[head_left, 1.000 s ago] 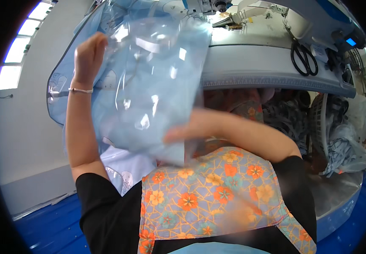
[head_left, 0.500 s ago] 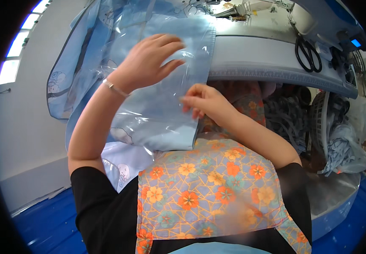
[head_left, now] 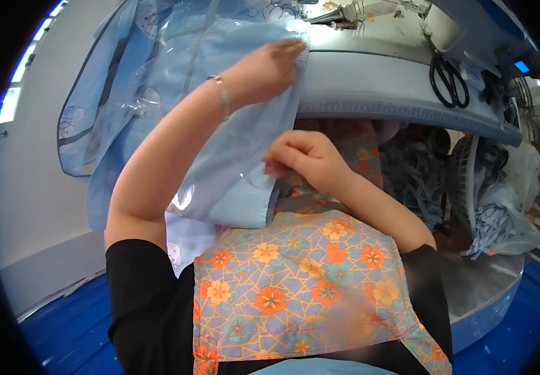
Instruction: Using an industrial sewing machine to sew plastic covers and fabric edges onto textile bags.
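A light blue fabric piece [head_left: 245,200] with a shiny clear plastic layer lies over the table edge and hangs toward my lap. At its upper right edge is my left hand [head_left: 270,72], fingers drawn together on the hem. My right hand [head_left: 310,159] is curled closed beside the fabric's right edge, lower down. Its fingertips are slightly blurred, and whatever they pinch is hidden. Printed cartoon figures show through the folds on the left.
A white sewing machine bed [head_left: 395,78] with a ruler strip along its front stands to the right. Black scissors [head_left: 448,81] lie on it. Below is a basket [head_left: 464,175] beside a plastic bag of fabric strips [head_left: 501,215]. A floral apron [head_left: 307,287] covers my lap.
My left hand has moved right and away from me, from hovering with spread fingers to the fabric's upper edge. The fabric has shifted slightly left in view. My right hand has curled tighter.
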Available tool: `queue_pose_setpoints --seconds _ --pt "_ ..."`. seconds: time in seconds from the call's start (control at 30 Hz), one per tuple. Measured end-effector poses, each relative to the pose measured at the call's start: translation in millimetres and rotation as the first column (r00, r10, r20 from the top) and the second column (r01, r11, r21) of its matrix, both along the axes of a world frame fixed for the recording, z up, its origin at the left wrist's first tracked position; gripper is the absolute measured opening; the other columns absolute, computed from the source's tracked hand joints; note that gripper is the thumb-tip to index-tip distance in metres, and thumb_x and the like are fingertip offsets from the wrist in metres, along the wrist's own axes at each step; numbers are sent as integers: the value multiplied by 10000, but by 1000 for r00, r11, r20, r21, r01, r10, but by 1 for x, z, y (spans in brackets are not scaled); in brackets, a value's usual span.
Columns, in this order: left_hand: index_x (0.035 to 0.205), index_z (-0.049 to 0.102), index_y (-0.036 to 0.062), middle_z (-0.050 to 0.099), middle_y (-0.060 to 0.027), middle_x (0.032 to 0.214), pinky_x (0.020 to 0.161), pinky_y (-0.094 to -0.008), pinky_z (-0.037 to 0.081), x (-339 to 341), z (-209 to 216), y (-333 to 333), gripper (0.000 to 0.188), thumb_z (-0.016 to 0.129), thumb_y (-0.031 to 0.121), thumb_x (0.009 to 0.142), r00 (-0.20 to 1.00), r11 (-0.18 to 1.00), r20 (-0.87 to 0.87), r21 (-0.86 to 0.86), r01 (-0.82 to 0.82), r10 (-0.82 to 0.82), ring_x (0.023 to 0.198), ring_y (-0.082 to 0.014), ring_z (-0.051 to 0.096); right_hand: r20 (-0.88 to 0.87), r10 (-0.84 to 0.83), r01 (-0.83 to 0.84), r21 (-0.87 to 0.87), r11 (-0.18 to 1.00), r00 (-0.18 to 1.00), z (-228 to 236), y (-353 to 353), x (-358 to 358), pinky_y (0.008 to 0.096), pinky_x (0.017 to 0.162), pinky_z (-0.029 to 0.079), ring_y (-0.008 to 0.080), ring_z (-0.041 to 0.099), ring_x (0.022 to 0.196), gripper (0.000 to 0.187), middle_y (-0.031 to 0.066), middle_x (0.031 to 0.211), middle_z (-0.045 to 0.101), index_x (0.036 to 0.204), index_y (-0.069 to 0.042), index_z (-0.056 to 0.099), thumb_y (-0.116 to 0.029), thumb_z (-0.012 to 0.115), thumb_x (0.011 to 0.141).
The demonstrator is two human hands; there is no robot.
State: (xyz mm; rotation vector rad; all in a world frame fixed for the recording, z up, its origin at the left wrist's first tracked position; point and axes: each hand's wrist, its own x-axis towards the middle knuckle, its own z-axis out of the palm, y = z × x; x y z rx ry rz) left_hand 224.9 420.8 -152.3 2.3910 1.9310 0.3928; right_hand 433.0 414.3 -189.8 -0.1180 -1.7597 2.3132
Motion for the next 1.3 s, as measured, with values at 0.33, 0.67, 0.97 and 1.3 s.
queue_pose_setpoints --seconds 0.33,0.67,0.97,1.3 --pt "1449 386 81 343 -171 1509 1090 -553 301 -6 -26 21 637 502 140 826 934 975 -279 57 -214 221 1398 -321 327 -419 -181 455 777 435 890 -20 0 -20 438 951 492 259 656 1006 286 63 1010 698 963 -83 679 -20 666 684" --pt "1419 453 128 406 -222 1446 1081 -509 319 -28 -25 18 596 526 190 831 986 999 -166 -1 -32 32 1373 -308 370 -325 -257 414 689 595 910 -17 21 -3 403 867 528 279 684 868 155 106 916 706 901 -42 683 -56 685 746" --pt "1291 541 12 551 -196 1299 1057 -466 372 -4 -9 28 503 577 144 807 965 998 -254 -7 -66 62 1218 -307 525 -318 -283 426 693 582 905 -12 51 -9 436 927 498 307 680 909 208 119 950 708 952 -34 680 -81 682 749" --pt "1275 540 -24 537 -205 1318 1080 -491 343 8 -17 22 487 527 239 866 975 988 -172 88 -129 143 1269 -294 491 -292 -196 343 881 327 936 -9 54 -7 463 974 475 306 632 1084 280 116 1081 690 1014 -34 685 -90 610 751"
